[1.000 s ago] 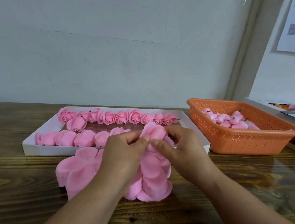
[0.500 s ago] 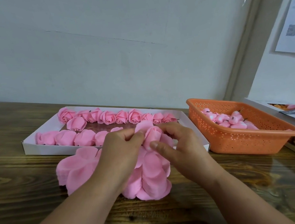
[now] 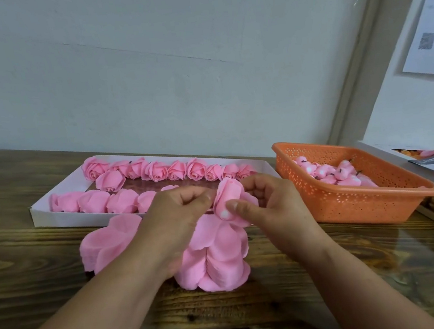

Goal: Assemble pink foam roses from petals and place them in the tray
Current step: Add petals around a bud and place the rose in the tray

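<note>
Two bare forearms, no sleeves, bare hands

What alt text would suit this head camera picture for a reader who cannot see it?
Two hands, left hand and right hand, wrap a pink foam rose above petal stacks on a wooden table. Behind sit a white tray of finished roses and an orange basket of pink buds.

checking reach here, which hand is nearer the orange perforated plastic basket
Right. The right hand sits just left of the orange perforated plastic basket, pinching the half-wrapped pink foam rose. The left hand is farther away, on the rose's other side.
</note>
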Available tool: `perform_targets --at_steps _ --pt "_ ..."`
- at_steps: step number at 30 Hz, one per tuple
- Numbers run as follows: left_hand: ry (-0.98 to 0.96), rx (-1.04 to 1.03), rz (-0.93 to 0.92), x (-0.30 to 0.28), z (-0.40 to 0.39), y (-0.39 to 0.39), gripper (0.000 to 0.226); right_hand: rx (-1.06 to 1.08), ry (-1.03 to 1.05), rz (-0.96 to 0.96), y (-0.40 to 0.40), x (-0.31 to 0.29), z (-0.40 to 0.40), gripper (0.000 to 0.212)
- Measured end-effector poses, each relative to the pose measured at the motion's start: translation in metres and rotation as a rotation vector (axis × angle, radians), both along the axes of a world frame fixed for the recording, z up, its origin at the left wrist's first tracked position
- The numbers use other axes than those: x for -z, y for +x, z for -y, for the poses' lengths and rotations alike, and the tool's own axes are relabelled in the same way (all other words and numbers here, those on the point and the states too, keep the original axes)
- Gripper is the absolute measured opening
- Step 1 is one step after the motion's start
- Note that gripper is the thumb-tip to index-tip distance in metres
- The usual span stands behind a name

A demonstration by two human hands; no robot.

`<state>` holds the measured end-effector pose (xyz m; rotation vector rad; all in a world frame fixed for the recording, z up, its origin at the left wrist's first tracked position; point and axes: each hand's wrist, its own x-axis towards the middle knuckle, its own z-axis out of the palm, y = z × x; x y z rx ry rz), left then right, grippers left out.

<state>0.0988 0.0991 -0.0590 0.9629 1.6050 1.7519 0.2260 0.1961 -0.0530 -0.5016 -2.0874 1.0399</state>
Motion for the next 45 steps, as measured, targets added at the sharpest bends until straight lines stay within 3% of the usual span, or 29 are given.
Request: perform_targets --at_steps 11,16,20,24,27,34,38,45 --pt "0.032 0.160 0.219 0.003 0.000 0.002 0.016 -0.032 -0.183 -0.075 -0.006 0.009 0.003 0.024" --pt "0.036 0.127 0.251 0.002 -0.001 0.000 0.020 -0.132 -0.320 -0.127 -0.003 0.005 -0.003 0.029" --pt "0.049 0.172 0.372 -0.001 0.000 0.001 0.040 -0.085 -0.313 -0.115 -0.003 0.004 -0.004 0.025" --pt "0.051 0.213 0.402 -0.005 0.002 0.004 0.026 -0.064 -0.191 -0.120 -0.003 0.003 -0.002 0.029" --pt "0.031 0.207 0.380 -0.004 0.001 0.004 0.030 -0.119 -0.152 -0.171 -0.003 0.000 0.000 0.016" --pt "0.023 0.245 0.394 -0.004 0.003 0.007 0.023 -0.161 -0.256 -0.250 0.000 0.000 -0.006 0.020" --pt "-0.015 0.262 0.405 -0.003 0.003 0.007 0.041 -0.313 -0.457 -0.165 0.003 0.000 -0.011 0.023" --pt "-0.040 0.267 0.484 -0.006 0.005 0.006 0.055 -0.367 -0.360 -0.195 0.004 0.001 -0.010 0.020"
